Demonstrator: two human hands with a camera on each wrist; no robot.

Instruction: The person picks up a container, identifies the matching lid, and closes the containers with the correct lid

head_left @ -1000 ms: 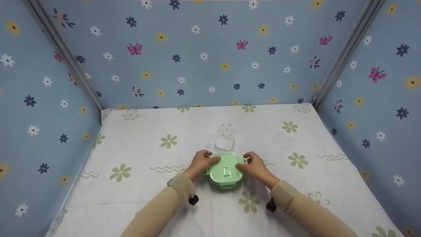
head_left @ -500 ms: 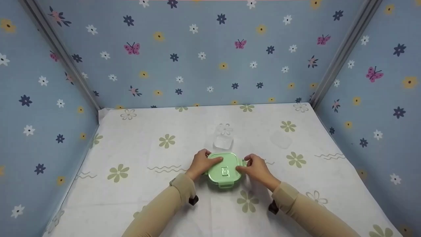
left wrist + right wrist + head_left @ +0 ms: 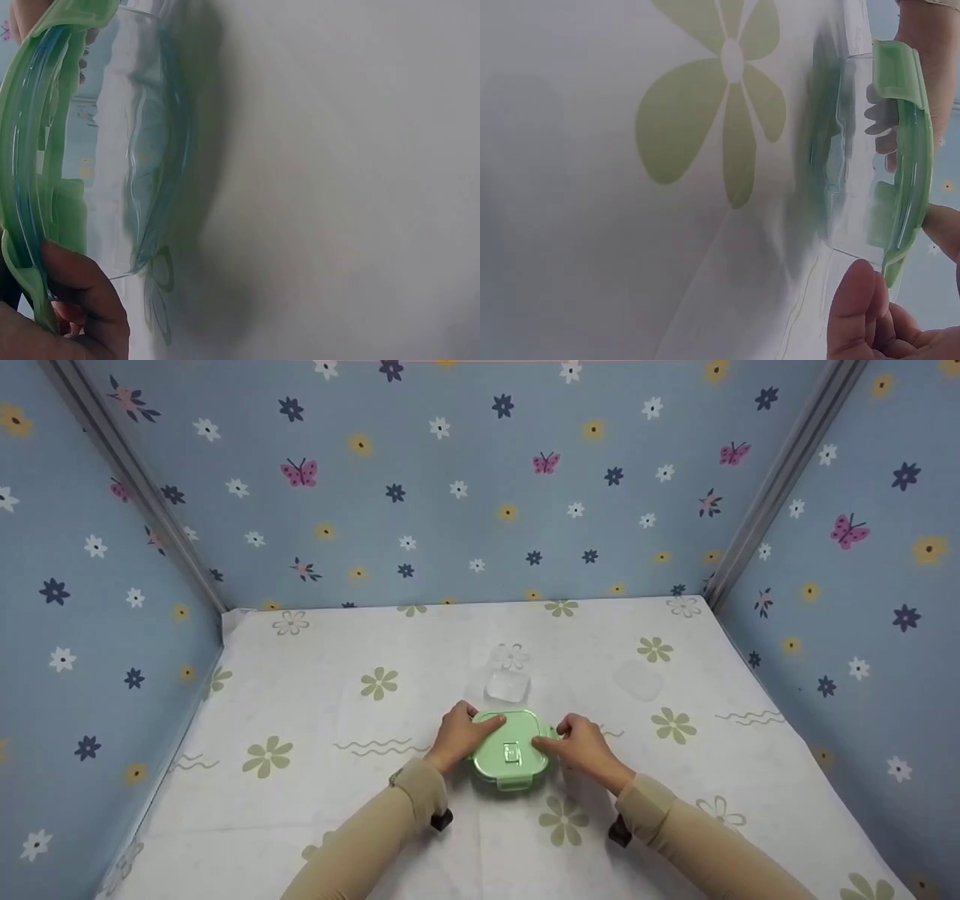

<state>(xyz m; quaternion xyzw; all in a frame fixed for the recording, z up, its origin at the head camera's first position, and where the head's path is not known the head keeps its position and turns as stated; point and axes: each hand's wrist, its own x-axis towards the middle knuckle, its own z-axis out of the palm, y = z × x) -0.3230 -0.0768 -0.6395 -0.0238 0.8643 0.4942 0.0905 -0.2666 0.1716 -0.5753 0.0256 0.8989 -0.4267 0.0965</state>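
Observation:
A clear square container with a pale green snap-on lid (image 3: pixel 511 748) stands on the table near its front middle. My left hand (image 3: pixel 459 733) grips its left side, thumb lying over the lid's top. My right hand (image 3: pixel 576 742) grips the right side, thumb on the lid and fingers at the right side flap. In the left wrist view the green lid (image 3: pixel 30 142) sits on the clear body (image 3: pixel 124 150), with my fingers (image 3: pixel 79 300) curled at its edge. In the right wrist view the lid (image 3: pixel 906 157) and clear wall (image 3: pixel 849 150) show, with a fingertip (image 3: pixel 855 304) below.
A small clear container (image 3: pixel 508 684) stands just behind the green-lidded one. A clear lid (image 3: pixel 639 679) lies to the back right. The tablecloth (image 3: pixel 300 810) is white with green flowers. Blue patterned walls (image 3: pixel 480 510) close in the left, back and right sides.
Both hands keep hold of the container in the same spot. My right thumb has crept slightly further onto the lid.

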